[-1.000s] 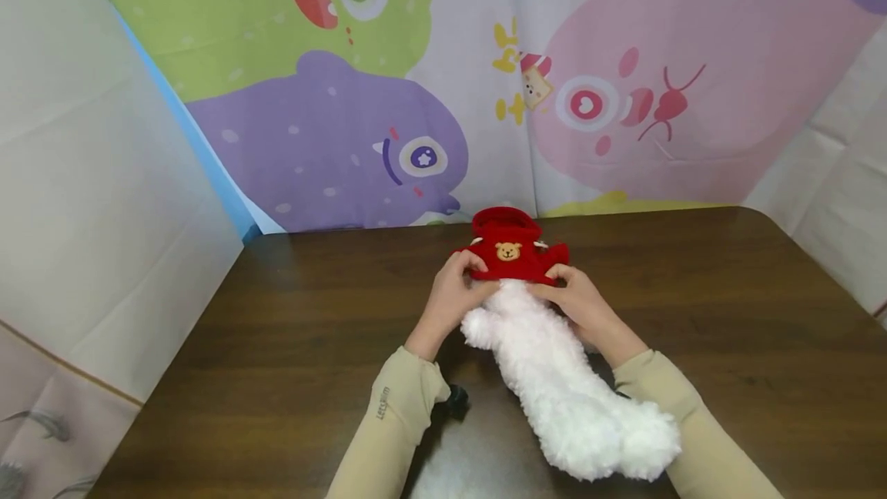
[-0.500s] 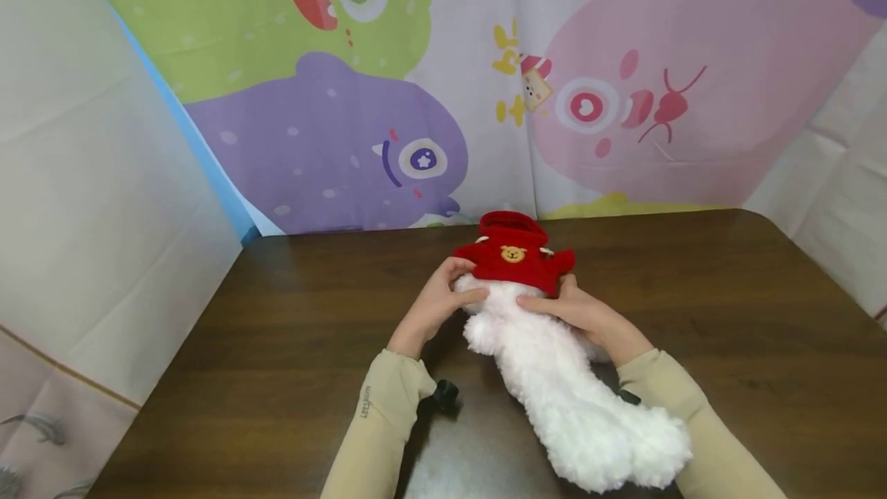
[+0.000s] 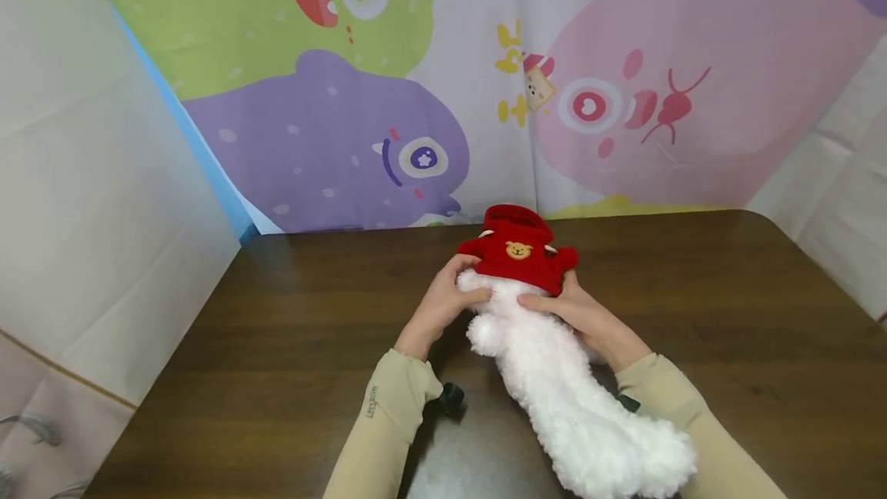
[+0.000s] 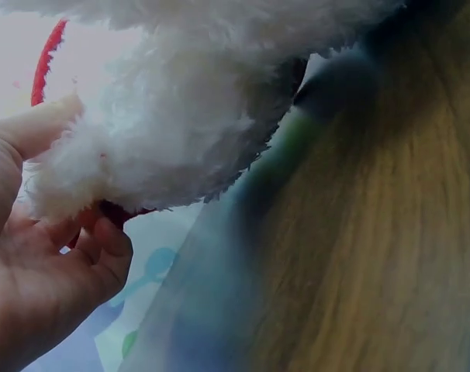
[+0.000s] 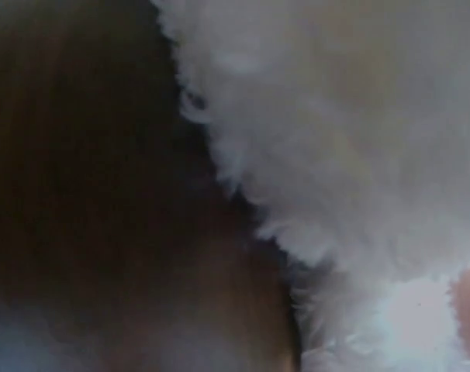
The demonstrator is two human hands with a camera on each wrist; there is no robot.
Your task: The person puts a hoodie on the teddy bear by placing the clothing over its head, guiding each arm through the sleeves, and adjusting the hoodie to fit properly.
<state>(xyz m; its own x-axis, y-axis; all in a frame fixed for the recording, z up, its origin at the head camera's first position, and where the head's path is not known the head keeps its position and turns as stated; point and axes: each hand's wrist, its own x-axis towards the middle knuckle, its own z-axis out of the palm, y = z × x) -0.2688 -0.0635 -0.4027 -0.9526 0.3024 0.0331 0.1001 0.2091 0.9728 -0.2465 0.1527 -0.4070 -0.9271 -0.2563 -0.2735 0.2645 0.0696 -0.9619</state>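
A fluffy white plush toy (image 3: 554, 376) lies lengthwise on the table, its far end inside a small red sweater (image 3: 506, 264) with a bear-face patch. The sweater's neck opening faces away, and no fur shows through it. My left hand (image 3: 443, 299) grips the plush just below the hem, thumb on top. In the left wrist view, the left hand (image 4: 57, 271) pinches a tuft-like part of the plush (image 4: 181, 101), fingers curled beneath. My right hand (image 3: 589, 314) holds the other side, thumb on top, other fingers mostly hidden. The right wrist view shows mainly blurred fur (image 5: 336, 132).
The brown wooden table (image 3: 291, 360) extends to both sides. A cartoon-printed cloth (image 3: 333, 145) hangs behind its far edge, close to the sweater. Black wrist cameras (image 3: 452, 397) stick out from the sleeves.
Both hands have let go of the sweater's hem and moved back onto the plush's sides. The sweater has shifted slightly right, and a wider part of the white fur shows below its hem.
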